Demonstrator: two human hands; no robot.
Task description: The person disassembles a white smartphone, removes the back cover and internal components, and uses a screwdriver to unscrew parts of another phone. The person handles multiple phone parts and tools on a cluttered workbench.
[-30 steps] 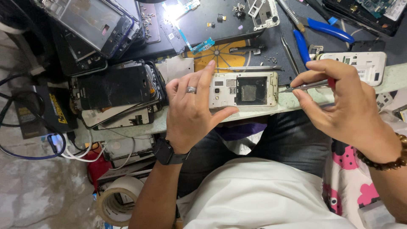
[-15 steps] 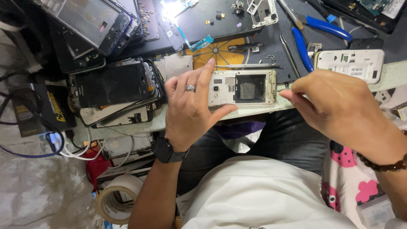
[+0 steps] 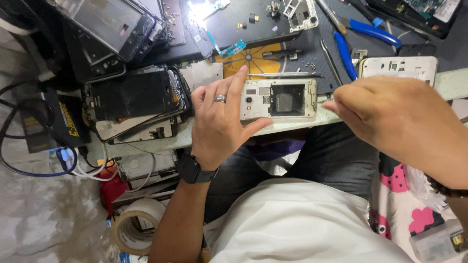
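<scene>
My desk (image 3: 456, 80) is crowded with stripped handsets and loose parts under a hard lamp glare; at its left edge a stack of cracked phones (image 3: 131, 102) sits above a roll of tape (image 3: 136, 229) down on the floor. My left hand (image 3: 219, 122) is clamped on the opened phone body (image 3: 278, 99), thumb under its near side, forefinger along the far one, pinning it flat at the desk's near edge. I judge a firm, level hold matters most here, so small screws stay put. My right hand (image 3: 395, 117) hovers just beside the phone's right end, fingers pinched together; whether they hold anything I cannot tell. Blue-handled pliers (image 3: 348, 46) lie beyond.
</scene>
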